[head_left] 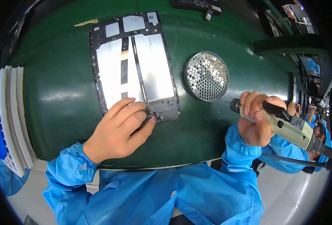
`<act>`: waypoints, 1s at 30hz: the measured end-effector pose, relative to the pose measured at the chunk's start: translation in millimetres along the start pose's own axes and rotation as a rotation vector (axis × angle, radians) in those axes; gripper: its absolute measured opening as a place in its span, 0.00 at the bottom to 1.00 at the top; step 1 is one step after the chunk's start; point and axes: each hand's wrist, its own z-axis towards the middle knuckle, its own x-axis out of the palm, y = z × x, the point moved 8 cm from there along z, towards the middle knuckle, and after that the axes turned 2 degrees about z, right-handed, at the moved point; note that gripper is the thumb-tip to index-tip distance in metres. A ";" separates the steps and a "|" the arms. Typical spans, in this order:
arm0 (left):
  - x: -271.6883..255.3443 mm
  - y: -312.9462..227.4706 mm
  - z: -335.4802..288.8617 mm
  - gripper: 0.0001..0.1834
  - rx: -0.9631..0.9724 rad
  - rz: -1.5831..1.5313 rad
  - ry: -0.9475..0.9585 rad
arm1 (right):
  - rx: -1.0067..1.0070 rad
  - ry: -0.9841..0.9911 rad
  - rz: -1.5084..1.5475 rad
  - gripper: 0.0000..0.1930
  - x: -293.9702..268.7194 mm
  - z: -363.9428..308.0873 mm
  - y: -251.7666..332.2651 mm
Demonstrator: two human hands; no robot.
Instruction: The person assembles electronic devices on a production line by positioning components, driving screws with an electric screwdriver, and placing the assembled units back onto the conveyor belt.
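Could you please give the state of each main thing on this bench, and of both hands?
Left hand: fingers touching the lower end of the device panel
Right hand: gripping the electric screwdriver
Electric screwdriver: held off the panel
Device panel: flat, silver areas facing up
Round perforated dish: partly covered with small metal pieces
Yellow strip: lying beyond the panel
White trays: stacked

Left hand [117, 131] on flat device [158, 71]; right hand [259, 119] gripping electric screwdriver [295, 130]; perforated dish [201, 80] between

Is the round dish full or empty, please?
Partly filled: small metal pieces cover the upper right of the round dish; elsewhere its dark holes show.
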 end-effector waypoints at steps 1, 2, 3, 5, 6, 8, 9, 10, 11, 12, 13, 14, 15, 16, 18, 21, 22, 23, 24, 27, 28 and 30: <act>0.2 2.6 0.4 0.19 -0.049 0.031 0.017 | 0.004 -0.015 0.008 0.19 -1.0 0.4 -2.1; 0.9 -0.2 0.1 0.19 -0.041 0.047 0.018 | -0.001 -0.039 0.009 0.19 -2.1 -0.8 -3.0; 4.3 1.5 -0.1 0.20 -0.078 0.072 0.050 | -0.022 -0.042 0.025 0.19 -2.4 -1.2 -2.1; 8.2 4.5 -2.2 0.21 -0.121 0.108 0.078 | 0.022 -0.052 0.017 0.18 -6.0 -1.4 -5.2; 9.7 6.4 -4.9 0.22 -0.139 0.120 0.072 | 0.022 -0.061 0.018 0.18 -7.7 -3.5 -4.6; 6.1 16.0 -2.3 0.22 -0.145 0.151 0.062 | 0.010 -0.073 0.018 0.18 -10.0 -3.4 -5.2; 2.9 28.5 -1.0 0.20 -0.176 0.182 0.043 | 0.026 -0.082 -0.002 0.18 -12.0 -4.7 -6.9; -4.7 40.1 1.1 0.19 -0.209 0.223 0.029 | 0.024 -0.088 -0.002 0.17 -13.0 -4.6 -6.1; -11.5 51.5 2.8 0.19 -0.202 0.263 0.005 | 0.010 -0.093 0.005 0.17 -14.1 -3.5 -4.4; -17.1 66.4 5.6 0.18 -0.193 0.317 -0.009 | 0.026 -0.086 -0.006 0.17 -13.0 -3.0 -6.3; -25.2 81.0 10.0 0.18 -0.186 0.375 -0.021 | 0.043 -0.079 -0.012 0.17 -11.8 -2.8 -7.7; -33.4 98.9 16.6 0.18 -0.171 0.417 -0.030 | 0.057 -0.106 -0.007 0.17 -12.8 -4.3 -10.9; -41.5 116.2 24.8 0.17 -0.160 0.457 -0.042 | 0.048 -0.110 -0.006 0.17 -13.2 -4.6 -9.8; -47.7 135.1 33.7 0.17 -0.167 0.462 -0.055 | 0.061 -0.117 0.001 0.17 -14.6 -5.0 -10.9; -55.3 177.0 51.3 0.16 -0.209 0.476 -0.051 | 0.064 -0.126 0.009 0.17 -18.0 -5.0 -11.5; -60.8 213.6 75.3 0.14 -0.237 0.700 -0.033 | 0.061 -0.151 0.056 0.17 -18.2 -3.2 -12.5; -63.8 216.4 82.3 0.13 -0.230 0.891 -0.035 | 0.059 -0.144 0.037 0.17 -17.0 -2.7 -12.9; -56.9 228.1 89.2 0.14 -0.359 0.728 0.004 | 0.058 -0.138 0.019 0.17 -15.5 -1.8 -13.8; -44.4 222.9 103.9 0.16 -0.337 0.586 -0.040 | 0.049 -0.147 0.009 0.17 -16.8 -1.7 -14.6; -7.7 207.8 141.2 0.22 -0.222 0.333 -0.079 | 0.033 -0.171 0.003 0.17 -20.9 -0.9 -13.7; 3.0 204.0 156.1 0.24 -0.202 0.306 -0.060 | 0.037 -0.170 0.009 0.17 -23.6 -0.2 -13.6; 19.7 207.5 180.5 0.27 -0.174 0.288 -0.009 | 0.033 -0.172 0.013 0.17 -28.5 0.7 -13.1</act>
